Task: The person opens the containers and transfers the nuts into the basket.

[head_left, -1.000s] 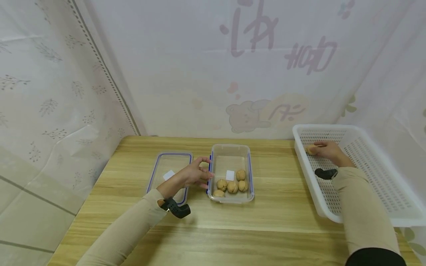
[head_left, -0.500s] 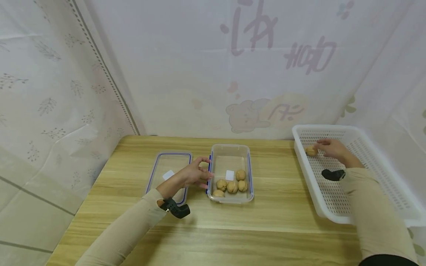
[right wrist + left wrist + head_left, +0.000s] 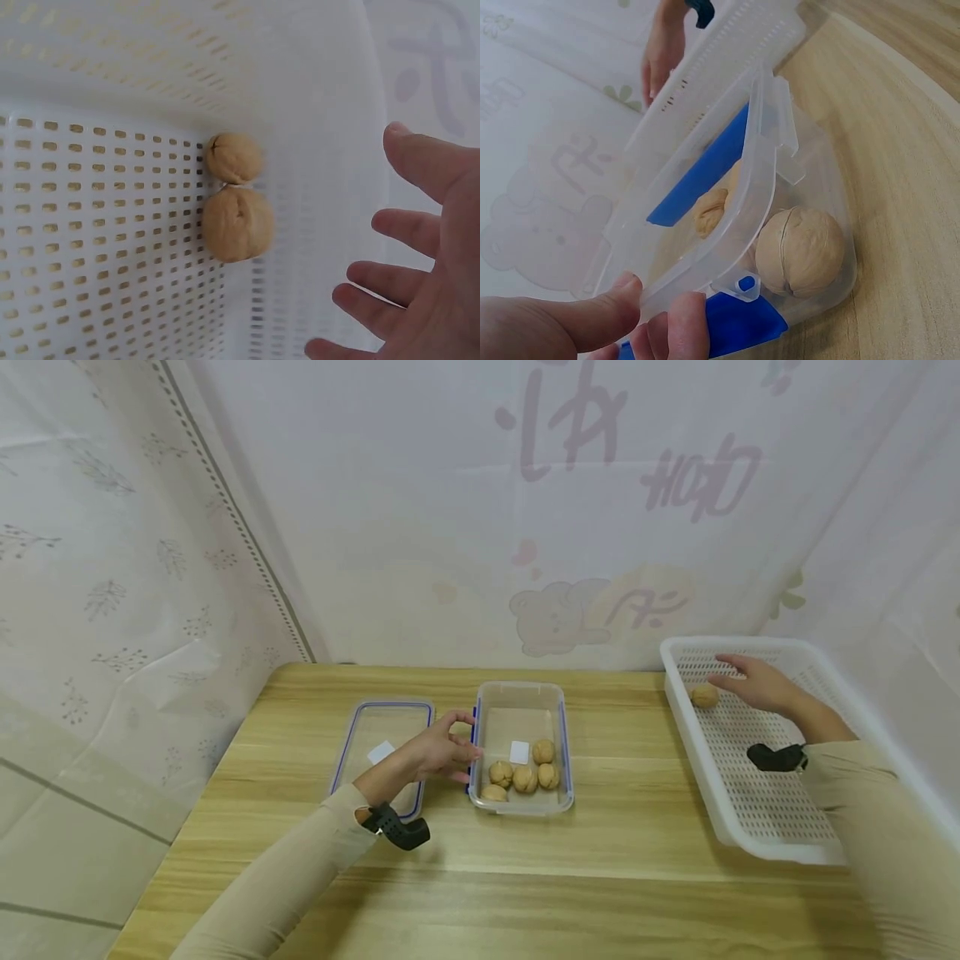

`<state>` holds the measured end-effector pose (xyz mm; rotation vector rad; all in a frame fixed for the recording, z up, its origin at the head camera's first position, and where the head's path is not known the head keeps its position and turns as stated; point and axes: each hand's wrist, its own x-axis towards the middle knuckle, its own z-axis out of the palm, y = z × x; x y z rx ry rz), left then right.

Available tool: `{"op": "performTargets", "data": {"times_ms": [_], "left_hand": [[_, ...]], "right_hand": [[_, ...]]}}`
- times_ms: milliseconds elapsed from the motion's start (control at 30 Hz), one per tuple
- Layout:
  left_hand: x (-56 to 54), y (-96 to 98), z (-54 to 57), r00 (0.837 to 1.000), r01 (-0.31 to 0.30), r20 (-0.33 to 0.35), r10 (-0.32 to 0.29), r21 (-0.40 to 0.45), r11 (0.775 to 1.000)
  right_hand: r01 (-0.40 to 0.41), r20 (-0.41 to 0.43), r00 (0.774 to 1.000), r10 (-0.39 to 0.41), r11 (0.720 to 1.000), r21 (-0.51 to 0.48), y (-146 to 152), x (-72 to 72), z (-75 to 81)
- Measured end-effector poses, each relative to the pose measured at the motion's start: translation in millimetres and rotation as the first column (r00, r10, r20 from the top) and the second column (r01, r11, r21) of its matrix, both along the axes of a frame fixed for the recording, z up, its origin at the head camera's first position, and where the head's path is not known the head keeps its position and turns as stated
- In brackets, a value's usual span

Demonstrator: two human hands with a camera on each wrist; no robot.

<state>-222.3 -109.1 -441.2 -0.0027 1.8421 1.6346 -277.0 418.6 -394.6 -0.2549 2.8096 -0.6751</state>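
In the head view my left hand (image 3: 442,748) is at the left side of a clear plastic food box (image 3: 517,689). The left wrist view shows its thumb and fingers (image 3: 687,324) pinching the box's rim, by a blue clip flap (image 3: 739,326). Several walnuts (image 3: 525,779) lie in the near part of the box, around a white label (image 3: 519,752). My right hand (image 3: 761,683) hovers inside the white plastic basket (image 3: 705,785), fingers spread and holding nothing. Two walnuts (image 3: 238,225) sit against each other in a basket corner in the right wrist view, apart from the fingers.
The box's clear lid (image 3: 397,714) with its blue seal lies on the wooden table (image 3: 600,852), left of the box and partly under my left forearm. The basket stands at the table's right side. A printed curtain (image 3: 405,527) hangs behind the table.
My right hand has come off a walnut in the basket and drawn back to the right, its fingers spreading. That walnut stays in the corner. My left hand keeps its place on the box.
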Motion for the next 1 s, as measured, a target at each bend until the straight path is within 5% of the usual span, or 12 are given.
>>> {"op": "performTargets", "data": {"times_ms": [300,567,1000], "left_hand": [[-1.7,0.6,0.9,1.000,0.001,-0.005,-0.001,-0.007,1.000],[0.1,1.5,1.0,1.000,-0.015,0.005,0.015,-0.011,1.000],[1.3,1.1,2.1,1.000,-0.001,-0.002,0.001,-0.011,1.000]], "right_hand": [[-0.061,-0.048,0.997,0.060,0.998,-0.015,-20,8.2,13.7],[-0.070,-0.090,0.993,0.078,0.993,0.096,-42,15.6,19.1],[-0.166,-0.152,0.970,0.188,0.975,0.146,-83,26.5,31.9]]}}
